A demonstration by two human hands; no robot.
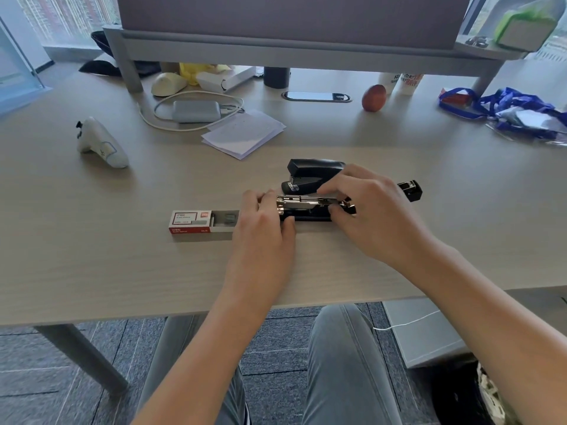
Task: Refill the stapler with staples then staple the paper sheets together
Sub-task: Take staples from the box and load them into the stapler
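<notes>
A black stapler (306, 207) lies opened flat on the desk, its metal staple channel facing up and its lid end (411, 189) sticking out to the right. My left hand (265, 222) grips the stapler's left end, thumb under the base. My right hand (365, 207) pinches the channel's right part with fingertips. A second black stapler (313, 174) sits shut just behind. To the left lies a red-and-white staple box (202, 221), its tray slid out with staples showing. A small stack of white paper sheets (244, 133) lies farther back.
A white controller (101, 142) lies at the left. A grey power bank with a white cable (196, 111) lies behind the papers, an egg-shaped brown object (373, 98) at the back right, and blue lanyards (515, 111) at the far right. A monitor riser (300, 47) spans the back.
</notes>
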